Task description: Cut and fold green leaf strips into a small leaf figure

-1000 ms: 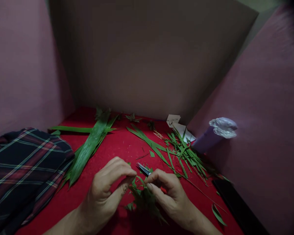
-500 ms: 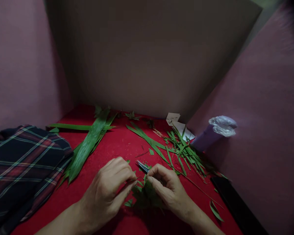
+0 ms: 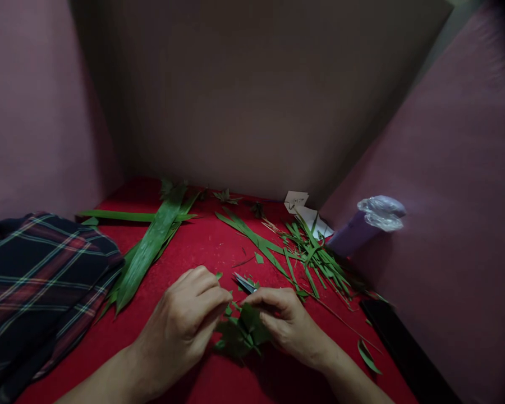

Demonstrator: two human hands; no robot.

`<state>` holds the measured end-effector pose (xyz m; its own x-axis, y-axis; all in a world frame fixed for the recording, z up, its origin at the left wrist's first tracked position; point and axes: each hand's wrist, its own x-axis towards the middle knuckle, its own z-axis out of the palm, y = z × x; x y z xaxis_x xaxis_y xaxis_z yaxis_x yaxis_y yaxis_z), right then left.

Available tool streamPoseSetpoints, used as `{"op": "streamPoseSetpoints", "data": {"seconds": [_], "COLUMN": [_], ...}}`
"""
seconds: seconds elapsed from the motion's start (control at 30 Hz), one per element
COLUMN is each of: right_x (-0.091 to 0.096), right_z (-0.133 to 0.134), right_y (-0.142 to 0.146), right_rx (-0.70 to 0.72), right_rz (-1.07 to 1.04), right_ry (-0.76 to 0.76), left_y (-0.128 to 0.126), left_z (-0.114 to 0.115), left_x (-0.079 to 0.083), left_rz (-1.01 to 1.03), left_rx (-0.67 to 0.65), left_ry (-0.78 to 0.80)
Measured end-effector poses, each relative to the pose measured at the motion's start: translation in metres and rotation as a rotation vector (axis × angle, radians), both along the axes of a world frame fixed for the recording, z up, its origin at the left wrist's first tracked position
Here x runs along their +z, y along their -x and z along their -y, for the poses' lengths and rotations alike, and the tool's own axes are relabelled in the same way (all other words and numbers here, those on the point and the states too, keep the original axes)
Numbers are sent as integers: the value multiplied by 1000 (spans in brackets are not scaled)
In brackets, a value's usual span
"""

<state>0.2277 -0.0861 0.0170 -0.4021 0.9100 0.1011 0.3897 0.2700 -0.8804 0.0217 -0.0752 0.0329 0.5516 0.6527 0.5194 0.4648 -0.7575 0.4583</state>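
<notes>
My left hand (image 3: 189, 317) is closed in a pinch, its fingertips at the edge of a dark green leaf bundle (image 3: 246, 334); what lies between them is too small to make out. My right hand (image 3: 292, 322) grips the bundle's right side between thumb and curled fingers. Leaf points fan out below, and thin green strips stick up between the two hands. Just beyond my right fingers lies a pair of scissors (image 3: 244, 283), blades pointing away to the left, handles hidden. Small green leaf scraps (image 3: 258, 258) are scattered around it.
Long broad leaves (image 3: 151, 247) lie crossed at the left, beside a plaid cloth (image 3: 46, 292). To the right are a heap of cut leaf strips (image 3: 320, 261), white paper (image 3: 297, 201), a purple container (image 3: 357, 233) topped with clear plastic, and a black flat object (image 3: 404, 348). Red cloth (image 3: 197, 244) covers the surface.
The leaf bundle has turned, showing more of its spread leaves below the hands. My right fingers have shifted left and flattened over its top. The left hand has moved slightly left.
</notes>
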Motion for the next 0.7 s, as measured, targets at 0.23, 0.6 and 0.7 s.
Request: {"op": "streamPoseSetpoints", "data": {"seconds": [0.23,0.6,0.7], "right_x": [-1,-6,-5], "right_z": [-1,-1,-1], "right_y": [2,2,2], "right_rx": [-93,-64,-62], "right_rz": [5,-151,-157], "right_ry": [39,216,223], "left_y": [-1,-3,-2], "left_z": [1,2,1], "left_x": [2,3,3], "left_rz": [-63,-57,-46], "left_rx": [-11,-48,-26], "left_ry": [-5,181,233]}}
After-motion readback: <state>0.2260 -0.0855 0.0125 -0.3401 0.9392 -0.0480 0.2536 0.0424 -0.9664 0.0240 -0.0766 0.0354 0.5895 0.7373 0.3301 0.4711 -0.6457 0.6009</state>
